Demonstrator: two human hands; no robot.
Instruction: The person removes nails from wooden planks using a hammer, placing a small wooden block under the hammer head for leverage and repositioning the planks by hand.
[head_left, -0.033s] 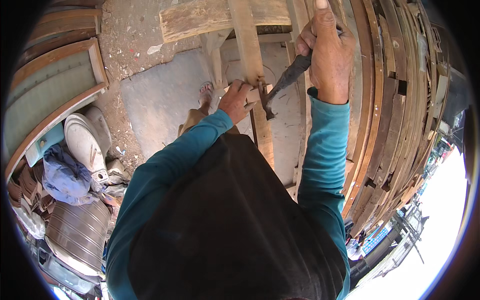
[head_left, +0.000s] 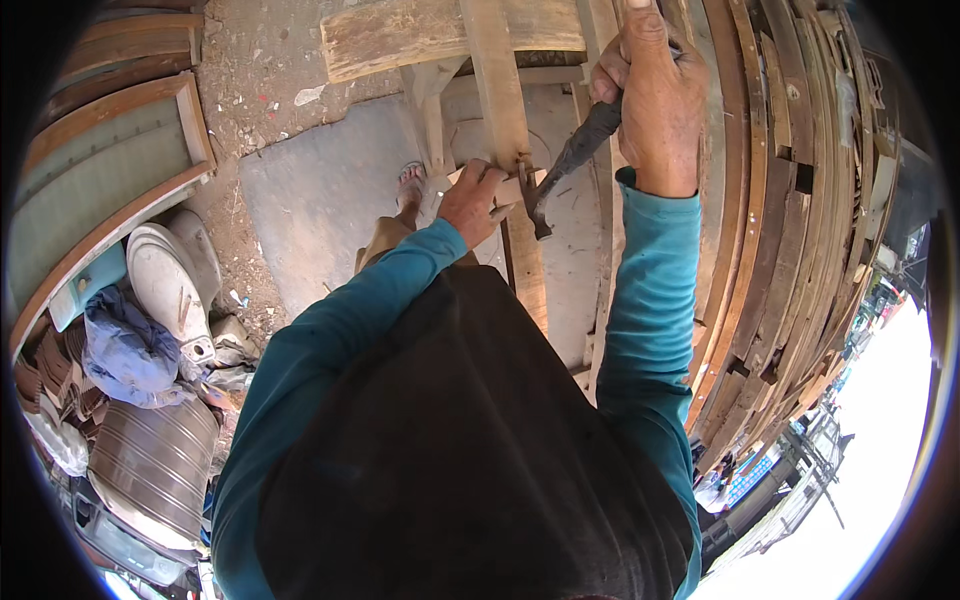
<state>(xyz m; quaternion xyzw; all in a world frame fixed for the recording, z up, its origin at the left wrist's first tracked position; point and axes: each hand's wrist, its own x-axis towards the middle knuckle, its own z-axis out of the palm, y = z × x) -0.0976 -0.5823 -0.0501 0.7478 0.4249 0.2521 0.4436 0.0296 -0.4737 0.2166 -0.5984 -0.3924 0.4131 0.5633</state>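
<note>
My right hand (head_left: pixel 660 105) is closed round the handle of a claw hammer (head_left: pixel 578 150), its thumb pointing away from me. Dark wrapping covers the handle. The hammer's rusty head lies across a long wooden board (head_left: pixel 497 95), one end close to a small dark spot on the wood. Just left of the head, my left hand (head_left: pixel 470 207) has its fingers curled over a short pale piece of wood (head_left: pixel 512 190), which crosses the board under the hammer. Part of that piece is hidden by my fingers.
A wide plank (head_left: pixel 395 42) runs crosswise beyond the board. Long stacked timbers (head_left: pixel 790 200) line my right side. At left are a framed panel (head_left: pixel 110 160), a pale plastic seat (head_left: pixel 170 275) and a blue cloth bundle (head_left: pixel 130 350). My foot (head_left: pixel 411 180) is beside a wooden leg (head_left: pixel 433 130).
</note>
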